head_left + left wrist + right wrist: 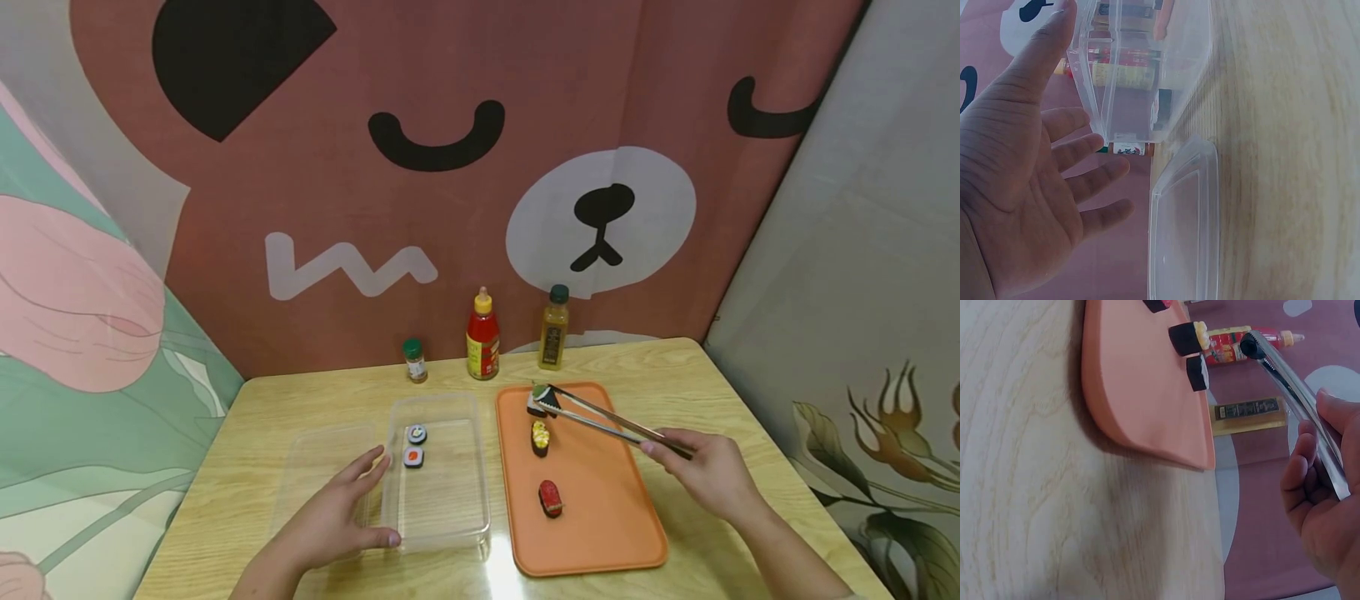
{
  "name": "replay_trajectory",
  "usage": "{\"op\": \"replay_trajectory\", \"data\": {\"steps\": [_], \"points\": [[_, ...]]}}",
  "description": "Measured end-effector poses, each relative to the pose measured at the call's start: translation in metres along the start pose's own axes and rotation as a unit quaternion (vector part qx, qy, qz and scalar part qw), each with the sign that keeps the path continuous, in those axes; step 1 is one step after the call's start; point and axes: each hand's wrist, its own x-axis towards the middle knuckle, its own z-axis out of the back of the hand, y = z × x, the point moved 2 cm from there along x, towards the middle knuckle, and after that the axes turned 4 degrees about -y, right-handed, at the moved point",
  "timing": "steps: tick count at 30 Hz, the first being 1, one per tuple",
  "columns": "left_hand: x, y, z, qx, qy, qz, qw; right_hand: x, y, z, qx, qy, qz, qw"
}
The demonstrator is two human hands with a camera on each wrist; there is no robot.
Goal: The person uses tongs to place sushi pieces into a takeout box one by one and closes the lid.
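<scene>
My right hand grips metal tongs by their rear part. Pinched in the tips is a small black-wrapped sushi piece with some green on it, raised above the orange tray. Just behind it on the tray lies a white-and-black sushi piece. A yellow-topped sushi and a red-topped one lie nearer me. My left hand has spread fingers, with thumb and fingertips right at the left rim of a clear plastic box. Two sushi rolls sit inside the box.
A clear lid lies left of the box, partly under my left hand. Along the back stand a green-capped spice jar, a red sauce bottle and an oil bottle. A printed curtain hangs behind the wooden table.
</scene>
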Motion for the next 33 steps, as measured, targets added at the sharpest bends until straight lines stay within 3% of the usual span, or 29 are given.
{"op": "replay_trajectory", "data": {"steps": [33], "points": [[-0.001, -0.004, 0.003, -0.008, 0.005, 0.007, 0.9999, 0.003, 0.046, -0.020, 0.080, 0.060, 0.046, 0.9940]]}}
